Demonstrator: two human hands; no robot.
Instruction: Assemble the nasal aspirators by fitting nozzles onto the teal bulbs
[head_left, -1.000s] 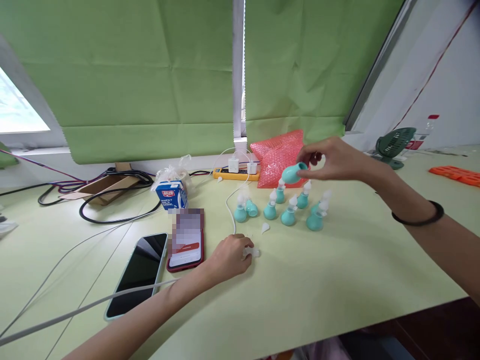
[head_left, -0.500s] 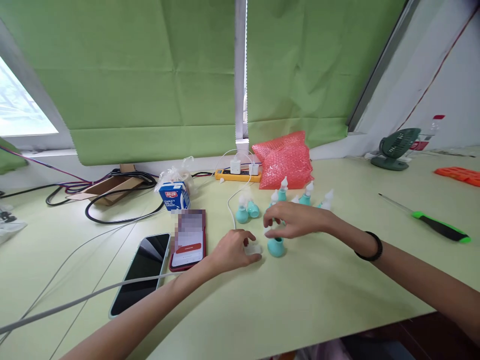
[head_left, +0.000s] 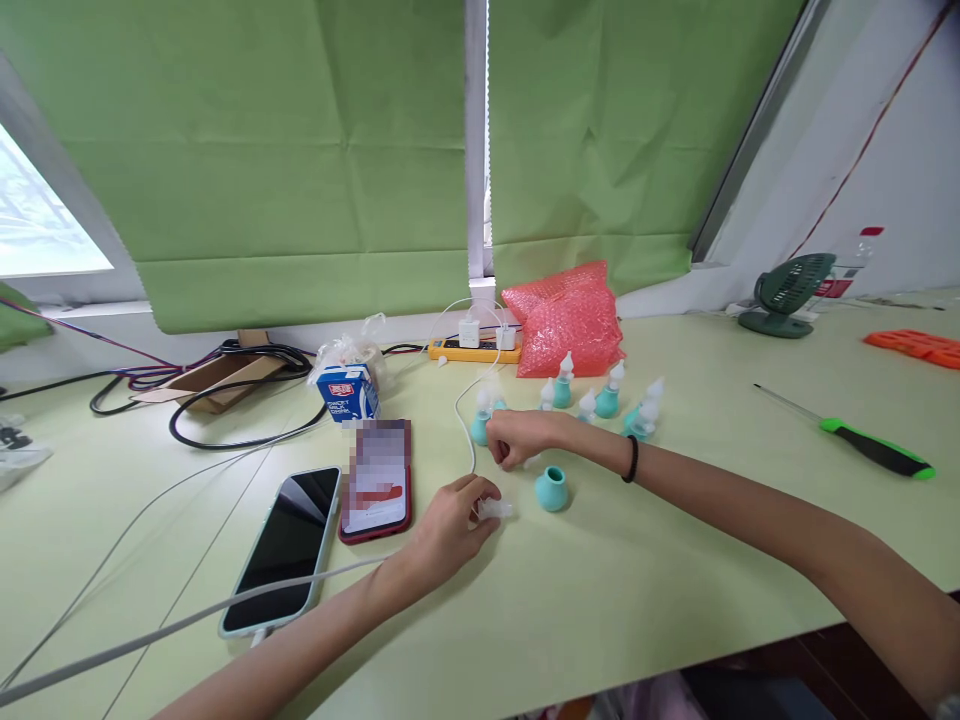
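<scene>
My left hand (head_left: 455, 525) is closed around a translucent plastic nozzle (head_left: 495, 509) low over the table. To its right stands a teal squeeze bulb (head_left: 552, 490), upright with its open neck showing. My right hand (head_left: 519, 437) has its fingers curled down beside another teal bulb (head_left: 478, 428) with a clear tip. The hand covers whatever is between its fingertips. Behind my right wrist are several teal bulbs fitted with pointed translucent tips, among them one bulb (head_left: 607, 402) at the back and one (head_left: 640, 422) at the right.
Two phones, one red-cased (head_left: 377, 480) and one pale-cased (head_left: 286, 545), lie on the left, with a white cable crossing. Behind them is a milk carton (head_left: 347, 392). A yellow power strip (head_left: 474, 351) and red bubble wrap (head_left: 570, 325) sit at the back, a screwdriver (head_left: 862, 440) right.
My right hand has moved left, away from the upright open bulb, to the bulbs at the left. My left hand has drawn slightly back with the nozzle, fingers now closed on it.
</scene>
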